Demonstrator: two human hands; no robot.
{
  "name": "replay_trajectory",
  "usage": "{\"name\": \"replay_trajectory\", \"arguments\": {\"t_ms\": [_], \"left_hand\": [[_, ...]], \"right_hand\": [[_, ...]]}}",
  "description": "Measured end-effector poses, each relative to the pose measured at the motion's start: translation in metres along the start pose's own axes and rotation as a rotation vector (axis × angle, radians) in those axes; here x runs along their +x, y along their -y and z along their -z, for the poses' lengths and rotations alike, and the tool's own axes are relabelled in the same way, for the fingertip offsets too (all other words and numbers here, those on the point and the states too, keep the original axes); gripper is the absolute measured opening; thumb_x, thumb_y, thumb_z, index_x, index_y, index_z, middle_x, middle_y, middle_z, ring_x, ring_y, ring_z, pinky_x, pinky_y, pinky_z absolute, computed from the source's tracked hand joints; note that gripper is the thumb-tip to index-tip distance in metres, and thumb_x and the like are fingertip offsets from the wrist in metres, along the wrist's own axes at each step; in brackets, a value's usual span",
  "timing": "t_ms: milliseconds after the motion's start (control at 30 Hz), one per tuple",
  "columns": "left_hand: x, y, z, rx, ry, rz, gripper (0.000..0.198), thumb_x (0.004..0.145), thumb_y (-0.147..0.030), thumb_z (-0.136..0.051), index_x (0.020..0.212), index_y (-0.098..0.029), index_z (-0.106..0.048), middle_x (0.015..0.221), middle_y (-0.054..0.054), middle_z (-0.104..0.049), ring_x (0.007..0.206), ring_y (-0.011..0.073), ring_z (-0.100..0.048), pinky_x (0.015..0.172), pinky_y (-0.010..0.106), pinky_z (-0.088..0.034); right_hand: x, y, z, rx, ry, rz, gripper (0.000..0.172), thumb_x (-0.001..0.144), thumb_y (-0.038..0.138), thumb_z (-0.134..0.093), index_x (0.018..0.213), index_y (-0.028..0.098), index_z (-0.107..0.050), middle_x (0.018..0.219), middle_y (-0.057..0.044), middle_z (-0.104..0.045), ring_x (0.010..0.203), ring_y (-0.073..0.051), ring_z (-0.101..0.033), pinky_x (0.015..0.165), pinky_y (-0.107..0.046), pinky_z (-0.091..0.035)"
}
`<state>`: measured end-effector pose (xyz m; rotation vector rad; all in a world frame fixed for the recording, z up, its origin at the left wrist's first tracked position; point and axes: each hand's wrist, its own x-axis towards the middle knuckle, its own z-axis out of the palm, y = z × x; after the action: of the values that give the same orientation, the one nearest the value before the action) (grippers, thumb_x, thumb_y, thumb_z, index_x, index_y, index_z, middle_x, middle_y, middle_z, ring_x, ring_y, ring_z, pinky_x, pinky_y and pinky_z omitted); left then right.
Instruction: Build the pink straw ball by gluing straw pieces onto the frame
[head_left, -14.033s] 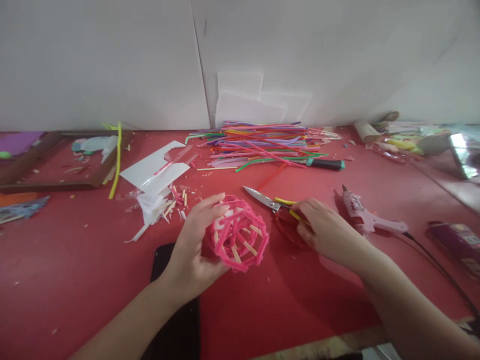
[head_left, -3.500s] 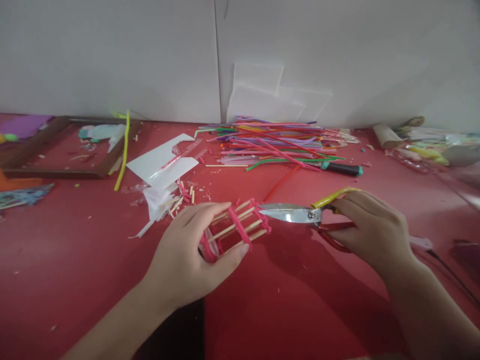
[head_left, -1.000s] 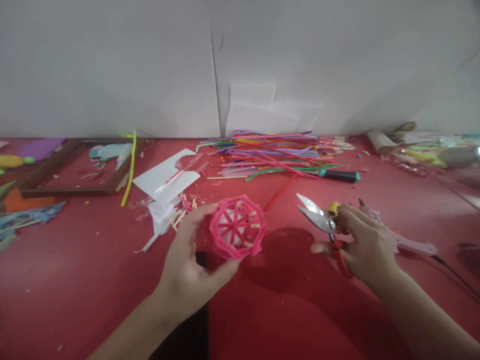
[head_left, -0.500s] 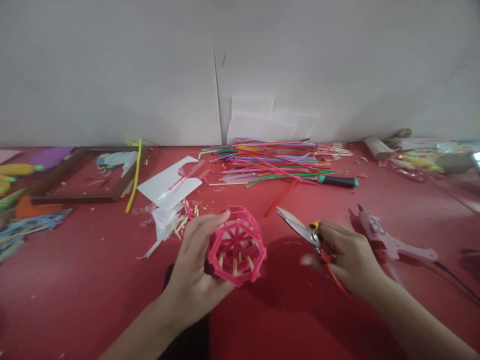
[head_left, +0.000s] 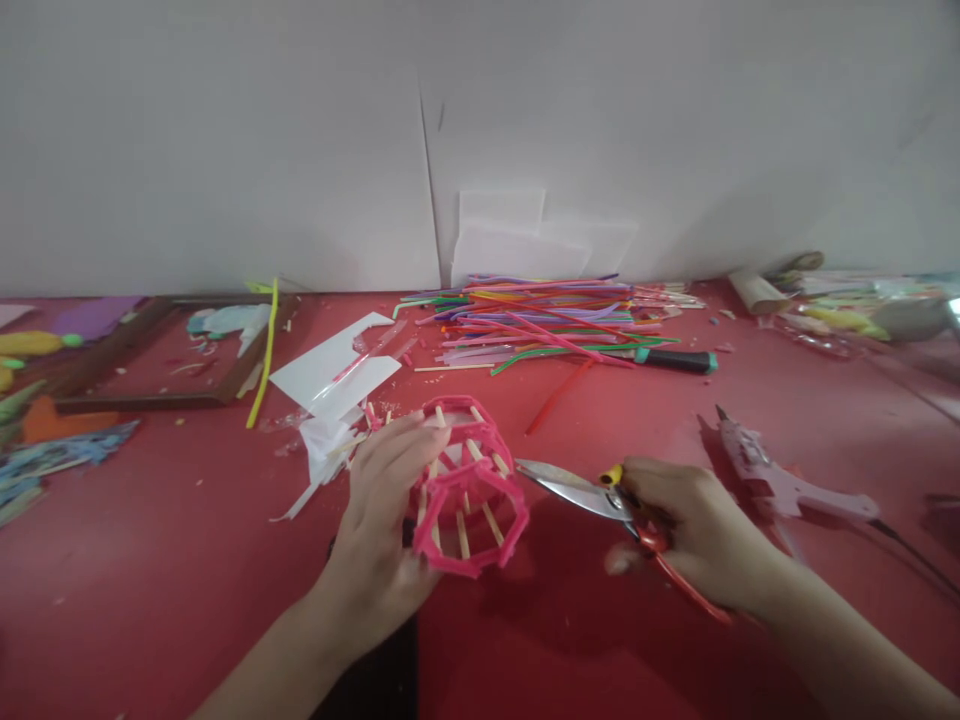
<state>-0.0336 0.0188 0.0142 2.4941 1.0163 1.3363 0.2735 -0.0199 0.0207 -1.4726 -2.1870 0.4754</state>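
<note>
My left hand is closed around a small pink cage-like frame built of pink strips and thin wooden sticks, holding it just above the red table. My right hand grips a pair of scissors with red and yellow handles. Their steel blades point left, and the tip lies right beside the frame's right side.
A pile of coloured straws lies at the back, with a black-handled tool beside it. A pink glue gun rests to the right. White paper scraps and stick offcuts lie to the left, near a wooden frame. A dark flat object lies under my left wrist.
My left hand has tilted the pink frame so its sticks show from the side. My right hand has brought the scissors down and left, blades now close to the frame.
</note>
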Motion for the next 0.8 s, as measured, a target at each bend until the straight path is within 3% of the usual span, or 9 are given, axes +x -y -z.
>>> {"name": "replay_trajectory", "arguments": {"t_ms": [167, 500, 800], "left_hand": [[0.000, 0.003, 0.001, 0.037, -0.011, -0.017, 0.068, 0.088, -0.031, -0.067, 0.150, -0.031, -0.039, 0.131, 0.011, -0.060, 0.134, 0.0375, -0.048, 0.110, 0.061, -0.045], [-0.005, 0.014, 0.003, 0.086, 0.055, -0.095, 0.075, 0.085, -0.024, -0.065, 0.153, -0.027, -0.034, 0.137, 0.013, -0.056, 0.133, 0.0352, -0.048, 0.110, 0.057, -0.043], [0.001, 0.005, 0.003, 0.054, 0.049, -0.088, 0.065, 0.090, -0.022, -0.062, 0.151, -0.022, -0.037, 0.133, 0.014, -0.054, 0.135, 0.0350, -0.044, 0.114, 0.056, -0.038]], "right_hand": [[-0.001, -0.002, 0.003, -0.026, 0.042, -0.007, 0.057, 0.077, 0.067, -0.070, 0.061, 0.020, -0.041, 0.059, 0.005, -0.045, 0.051, -0.009, -0.039, 0.047, -0.021, -0.030], [-0.003, -0.005, 0.003, -0.040, 0.067, 0.000, 0.055, 0.078, 0.063, -0.072, 0.062, 0.020, -0.041, 0.061, 0.006, -0.045, 0.052, -0.008, -0.039, 0.049, -0.021, -0.030], [-0.005, -0.008, 0.007, -0.098, 0.131, -0.009, 0.049, 0.079, 0.058, -0.073, 0.065, 0.020, -0.045, 0.064, 0.005, -0.048, 0.052, -0.009, -0.040, 0.050, -0.024, -0.029]]}}
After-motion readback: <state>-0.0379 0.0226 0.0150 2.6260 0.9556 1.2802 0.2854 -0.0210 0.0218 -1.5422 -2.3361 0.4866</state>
